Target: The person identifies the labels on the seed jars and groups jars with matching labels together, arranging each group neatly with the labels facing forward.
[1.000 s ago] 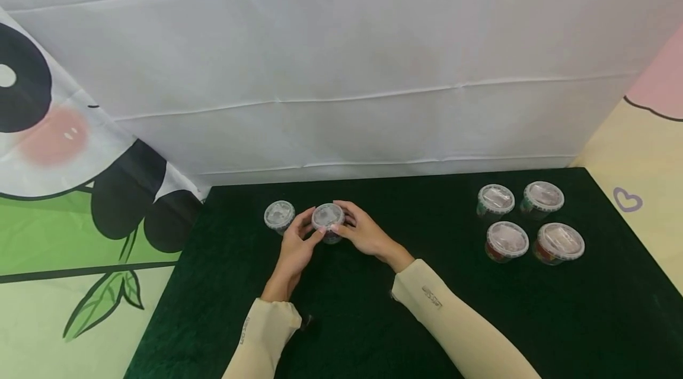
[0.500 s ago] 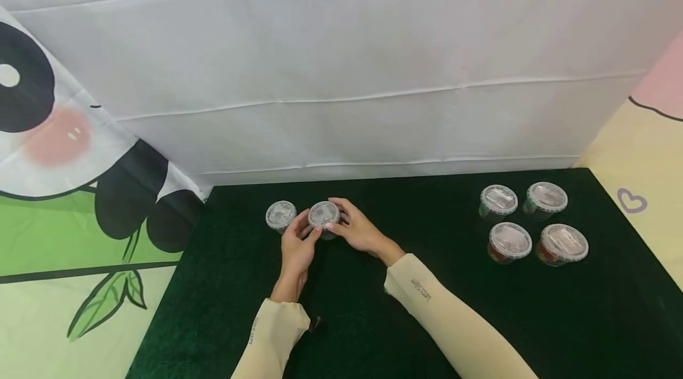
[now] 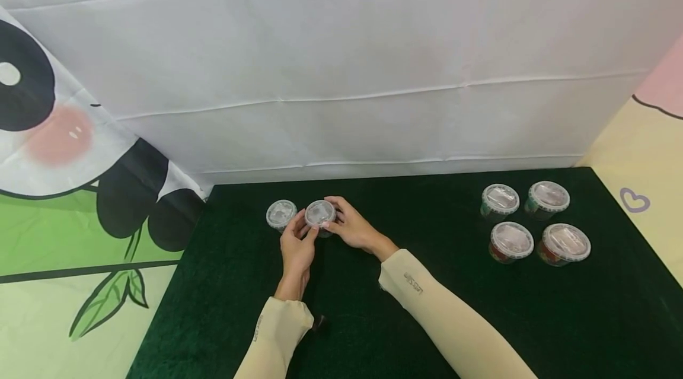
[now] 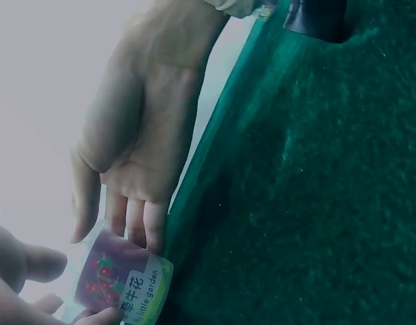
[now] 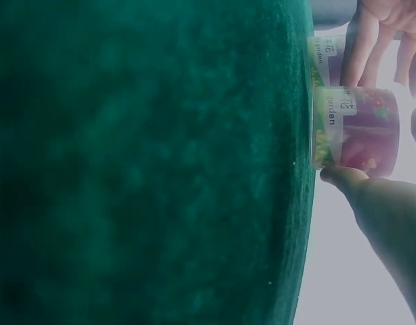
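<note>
A small round lidded plastic cup (image 3: pixel 320 213) is between both hands on the green cloth. Its purple label (image 4: pixel 103 267), printed with red fruit and "little garden", shows in the left wrist view. My left hand (image 3: pixel 296 251) holds it from the left, thumb at the front and long fingers along the side. On its right, my right hand (image 3: pixel 356 226) grips it between thumb and fingers. Another lidded cup (image 3: pixel 280 213) stands close by on the left, just beyond my left fingertips. In the right wrist view the held cup (image 5: pixel 364 132) partly hides that second cup (image 5: pixel 325 57).
Several similar lidded cups stand in a two-by-two group on the right, including a front one (image 3: pixel 511 241) and a back one (image 3: pixel 548 197). A green cloth (image 3: pixel 427 213) covers the table. White fabric (image 3: pixel 341 70) hangs behind, with printed cloth (image 3: pixel 48 219) at the left.
Both hands have slid the held cup a short way left and slightly back, closer to the other left-hand cup. The right-hand group stays put; the view has shifted slightly.
</note>
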Demonstrator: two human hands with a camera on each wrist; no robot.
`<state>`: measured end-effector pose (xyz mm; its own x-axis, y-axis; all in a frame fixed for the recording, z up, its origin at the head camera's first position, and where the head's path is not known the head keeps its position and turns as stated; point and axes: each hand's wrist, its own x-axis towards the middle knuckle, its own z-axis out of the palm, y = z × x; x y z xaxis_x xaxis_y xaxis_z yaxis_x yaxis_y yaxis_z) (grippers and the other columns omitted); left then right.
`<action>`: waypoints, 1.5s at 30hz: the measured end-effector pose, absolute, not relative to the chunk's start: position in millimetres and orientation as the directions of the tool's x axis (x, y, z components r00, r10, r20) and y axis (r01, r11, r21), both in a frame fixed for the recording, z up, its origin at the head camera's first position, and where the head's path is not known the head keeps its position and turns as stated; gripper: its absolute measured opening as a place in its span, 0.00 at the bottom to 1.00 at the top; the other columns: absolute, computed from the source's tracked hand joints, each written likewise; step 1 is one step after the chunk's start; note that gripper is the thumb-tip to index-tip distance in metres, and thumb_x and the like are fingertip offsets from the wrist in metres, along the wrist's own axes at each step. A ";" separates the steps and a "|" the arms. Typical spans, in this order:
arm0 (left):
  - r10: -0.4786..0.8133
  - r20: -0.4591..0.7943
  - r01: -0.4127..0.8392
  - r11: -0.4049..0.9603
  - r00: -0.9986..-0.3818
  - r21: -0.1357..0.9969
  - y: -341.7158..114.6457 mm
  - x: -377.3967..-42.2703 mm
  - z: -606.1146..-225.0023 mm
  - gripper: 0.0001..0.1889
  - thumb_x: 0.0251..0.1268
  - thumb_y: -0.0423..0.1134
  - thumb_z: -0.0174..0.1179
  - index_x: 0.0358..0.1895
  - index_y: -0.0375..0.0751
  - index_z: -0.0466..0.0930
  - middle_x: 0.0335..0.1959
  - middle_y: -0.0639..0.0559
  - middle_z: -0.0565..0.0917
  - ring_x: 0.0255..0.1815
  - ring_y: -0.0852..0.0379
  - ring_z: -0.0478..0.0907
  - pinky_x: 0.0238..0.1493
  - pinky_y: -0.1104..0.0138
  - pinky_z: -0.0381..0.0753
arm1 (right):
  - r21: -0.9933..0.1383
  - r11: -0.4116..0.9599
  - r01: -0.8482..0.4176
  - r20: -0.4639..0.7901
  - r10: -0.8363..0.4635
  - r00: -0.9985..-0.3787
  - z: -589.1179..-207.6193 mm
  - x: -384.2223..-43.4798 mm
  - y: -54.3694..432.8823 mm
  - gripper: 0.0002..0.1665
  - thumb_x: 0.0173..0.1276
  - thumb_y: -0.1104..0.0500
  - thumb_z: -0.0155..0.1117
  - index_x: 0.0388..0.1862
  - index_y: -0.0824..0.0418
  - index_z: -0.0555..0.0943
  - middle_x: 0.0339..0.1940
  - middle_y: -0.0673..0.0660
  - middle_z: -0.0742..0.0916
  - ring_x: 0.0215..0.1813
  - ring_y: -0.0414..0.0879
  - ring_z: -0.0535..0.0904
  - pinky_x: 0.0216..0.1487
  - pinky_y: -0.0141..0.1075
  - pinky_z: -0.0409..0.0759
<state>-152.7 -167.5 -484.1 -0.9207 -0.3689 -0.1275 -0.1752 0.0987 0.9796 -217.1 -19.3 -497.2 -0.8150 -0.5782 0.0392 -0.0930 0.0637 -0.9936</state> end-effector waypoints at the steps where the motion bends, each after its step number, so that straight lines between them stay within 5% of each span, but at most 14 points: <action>1: -0.372 -0.117 -0.169 0.110 -0.921 0.979 -167.5 -152.3 -484.3 0.26 0.80 0.28 0.56 0.78 0.36 0.69 0.75 0.33 0.72 0.74 0.38 0.71 0.74 0.46 0.73 | -0.994 0.061 -0.095 0.042 -0.580 -0.813 -496.8 -217.2 -20.0 0.36 0.83 0.68 0.56 0.83 0.69 0.54 0.77 0.69 0.68 0.84 0.62 0.61 0.81 0.53 0.64; 9: -0.318 0.122 -0.024 0.420 -0.940 0.907 -163.3 -142.5 -484.4 0.27 0.75 0.27 0.62 0.74 0.29 0.71 0.71 0.27 0.72 0.70 0.33 0.74 0.66 0.45 0.81 | -0.990 0.075 -0.122 0.054 -0.596 -0.801 -497.2 -220.7 -25.6 0.36 0.82 0.70 0.55 0.82 0.69 0.54 0.77 0.70 0.67 0.84 0.62 0.60 0.81 0.52 0.65; 19: -0.161 0.289 0.072 0.752 -0.944 0.655 -160.2 -137.3 -484.3 0.26 0.74 0.28 0.65 0.71 0.28 0.73 0.77 0.28 0.65 0.78 0.31 0.65 0.76 0.39 0.67 | -0.986 0.088 -0.143 0.062 -0.600 -0.797 -496.7 -223.3 -27.8 0.35 0.81 0.70 0.56 0.81 0.70 0.55 0.76 0.71 0.68 0.83 0.63 0.62 0.81 0.53 0.65; 30: -0.054 0.348 0.155 0.825 -0.936 0.544 -159.5 -138.3 -486.1 0.24 0.74 0.27 0.64 0.70 0.28 0.74 0.78 0.29 0.66 0.80 0.30 0.60 0.78 0.38 0.64 | -0.977 0.123 -0.174 0.064 -0.611 -0.789 -499.4 -225.2 -24.8 0.37 0.83 0.68 0.56 0.83 0.70 0.53 0.81 0.72 0.66 0.84 0.65 0.59 0.81 0.55 0.64; 39: -0.030 0.416 0.206 0.835 -0.909 0.511 -149.4 -132.2 -481.1 0.24 0.73 0.28 0.66 0.69 0.29 0.75 0.76 0.31 0.70 0.78 0.33 0.66 0.74 0.40 0.70 | -0.984 0.109 -0.140 0.068 -0.497 -0.865 -490.5 -210.0 10.2 0.36 0.84 0.63 0.56 0.84 0.66 0.56 0.82 0.69 0.67 0.82 0.65 0.63 0.79 0.54 0.68; 45: -0.003 0.414 0.262 0.769 -0.910 0.583 -132.6 -128.7 -473.3 0.26 0.74 0.30 0.65 0.72 0.33 0.74 0.75 0.35 0.73 0.76 0.37 0.70 0.75 0.43 0.71 | -0.989 0.090 -0.120 0.072 -0.416 -0.907 -481.2 -195.1 42.1 0.35 0.85 0.61 0.56 0.84 0.65 0.57 0.82 0.68 0.69 0.81 0.63 0.67 0.79 0.56 0.68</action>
<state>-128.7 -132.6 -473.3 -0.9104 -0.0033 0.4137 0.2623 0.7686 0.5835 -195.1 42.1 -481.2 -0.9065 -0.4160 0.0720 -0.1198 0.0898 -0.9887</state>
